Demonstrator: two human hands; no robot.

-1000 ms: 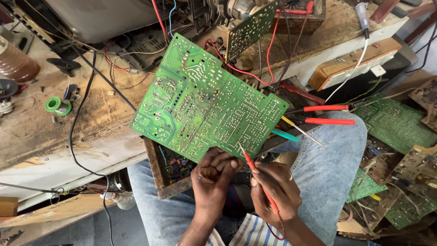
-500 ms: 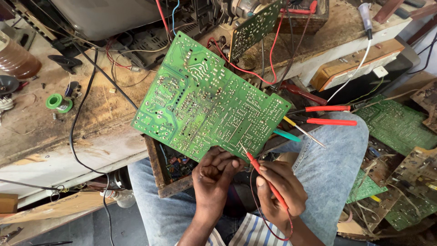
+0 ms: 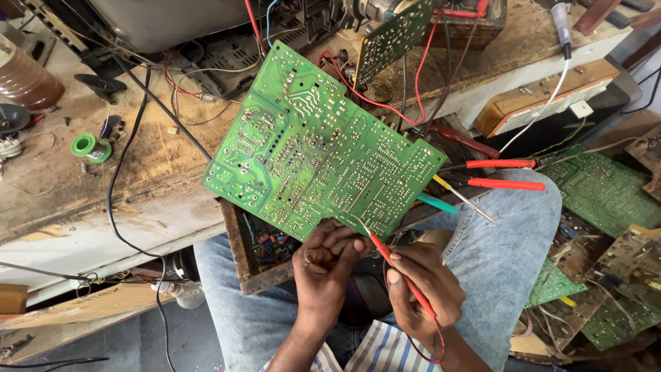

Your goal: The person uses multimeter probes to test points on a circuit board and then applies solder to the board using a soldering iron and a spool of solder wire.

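Solder-side up, a large green circuit board (image 3: 320, 148) lies tilted across the middle of the scene, its far corner over the cluttered wooden workbench (image 3: 148, 162) and its near edge above the person's lap in blue jeans (image 3: 509, 255). The left hand (image 3: 327, 265) is curled closed on the board's near edge, fingers bunched under and against it. Just to its right, the right hand (image 3: 423, 286) pinches a red test probe (image 3: 396, 265) like a pen, its metal tip resting at the near edge of the board; whether the tip truly touches a solder joint is hard to tell. Below the board sits a wooden frame (image 3: 251, 258) with components inside. To the right lie two red-handled tools (image 3: 506, 173) and a teal-handled screwdriver (image 3: 441, 204). Far left on the bench is a green solder spool (image 3: 86, 146).
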